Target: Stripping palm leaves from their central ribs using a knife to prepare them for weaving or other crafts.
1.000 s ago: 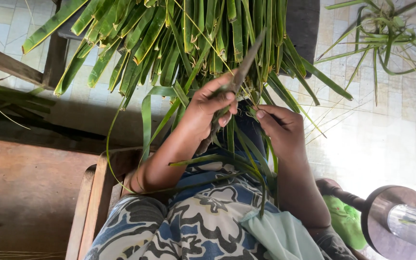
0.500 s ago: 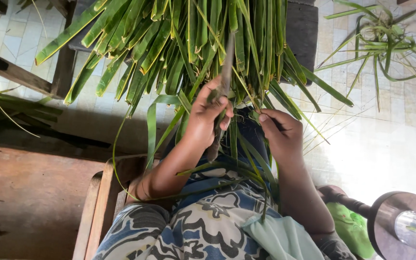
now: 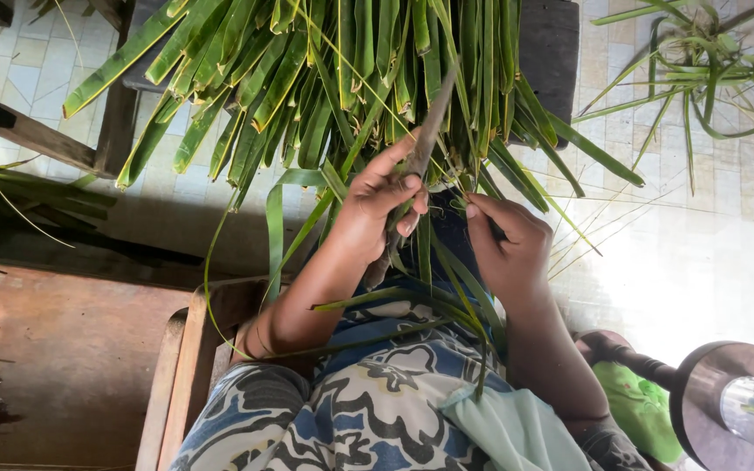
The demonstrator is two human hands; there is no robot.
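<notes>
The left hand is closed around a long, dull brown knife, its blade pointing up and away into a thick bundle of green palm leaves. Just beside it, the right hand curls shut on a few narrow leaf strips that trail down over the person's patterned lap. Left of the knees stands a wooden chair; loose leaf strips lie well apart on the tiled floor.

Leaf bundle ahead of both hands, loose leaves far right on floor
</notes>
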